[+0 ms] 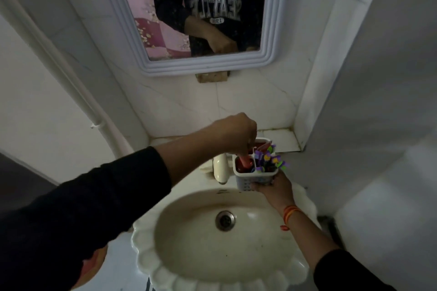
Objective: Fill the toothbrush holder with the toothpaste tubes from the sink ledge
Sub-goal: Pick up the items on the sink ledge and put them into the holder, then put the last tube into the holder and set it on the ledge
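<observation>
While right hand (274, 188) grips holder (256, 176), sink (189, 231) (scalloped) below.

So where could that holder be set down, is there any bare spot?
The tiled ledge behind the holder, in the wall corner, looks bare. The sink basin around the drain is open too. It is crowded by the tap, where the left hand and right hand meet.
</observation>
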A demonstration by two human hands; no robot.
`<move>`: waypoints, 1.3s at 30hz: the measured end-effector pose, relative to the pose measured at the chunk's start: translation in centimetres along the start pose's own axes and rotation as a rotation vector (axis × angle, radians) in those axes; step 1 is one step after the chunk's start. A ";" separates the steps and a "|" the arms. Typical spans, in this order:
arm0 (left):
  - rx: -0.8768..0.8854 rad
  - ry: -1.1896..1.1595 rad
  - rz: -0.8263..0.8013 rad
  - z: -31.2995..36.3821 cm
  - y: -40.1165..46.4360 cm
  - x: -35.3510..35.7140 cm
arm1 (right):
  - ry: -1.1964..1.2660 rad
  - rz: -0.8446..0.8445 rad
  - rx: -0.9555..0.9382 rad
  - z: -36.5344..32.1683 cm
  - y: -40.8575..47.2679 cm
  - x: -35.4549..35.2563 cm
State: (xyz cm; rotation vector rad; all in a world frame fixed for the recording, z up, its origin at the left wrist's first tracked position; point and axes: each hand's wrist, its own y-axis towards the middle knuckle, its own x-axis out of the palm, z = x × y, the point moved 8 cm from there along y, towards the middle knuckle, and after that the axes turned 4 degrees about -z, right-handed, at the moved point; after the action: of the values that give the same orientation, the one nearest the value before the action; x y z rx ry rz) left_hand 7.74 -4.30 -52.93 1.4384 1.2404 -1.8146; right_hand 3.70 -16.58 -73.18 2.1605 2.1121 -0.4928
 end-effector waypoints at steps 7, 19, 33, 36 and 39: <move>-0.022 -0.178 0.049 -0.7 1.1 2.4 | -0.002 0.014 0.009 0.6 0.4 0.1; -0.348 -0.457 -0.225 -6.7 5.6 5.3 | -0.013 0.049 -0.044 0.9 -0.5 0.3; -0.532 -1.199 0.120 -6.0 10.6 3.9 | -0.017 0.246 -0.106 -2.0 4.2 -7.0; -0.548 -1.397 0.162 -5.4 12.9 4.8 | -0.016 0.267 -0.075 -1.7 6.6 -8.4; -0.576 -1.512 0.162 -5.1 14.6 6.4 | -0.025 0.266 -0.045 -1.4 7.9 -9.1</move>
State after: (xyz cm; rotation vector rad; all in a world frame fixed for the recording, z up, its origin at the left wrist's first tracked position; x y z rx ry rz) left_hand 20.24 -5.50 -63.99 -0.2701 0.6211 -1.5357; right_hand 11.78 -25.32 -70.63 2.3468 1.7668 -0.4392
